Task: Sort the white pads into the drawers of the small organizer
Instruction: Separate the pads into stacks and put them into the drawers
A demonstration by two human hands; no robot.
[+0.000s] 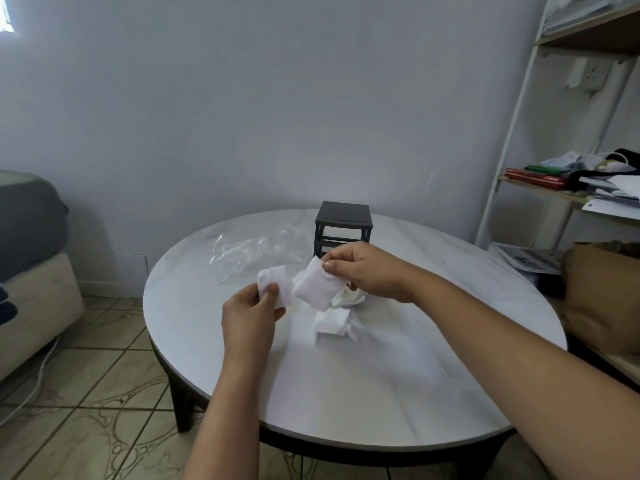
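My left hand point(250, 313) pinches one white pad point(275, 277) above the table. Just to its right, my right hand point(363, 271) holds a thicker white pad point(317, 287) by its top corner. The two pads hang side by side, almost touching. Under them a small heap of loose white pads point(334, 318) lies on the round white table point(398, 386). The small dark organizer point(343, 225) stands behind my right hand at the table's far side; its lower part is hidden by the hand.
A crumpled clear plastic bag point(256, 254) lies left of the organizer. A shelf unit point(568, 188) with papers and a brown cushion point(602, 292) stand to the right. A sofa point(31, 258) is at the left, over tiled floor.
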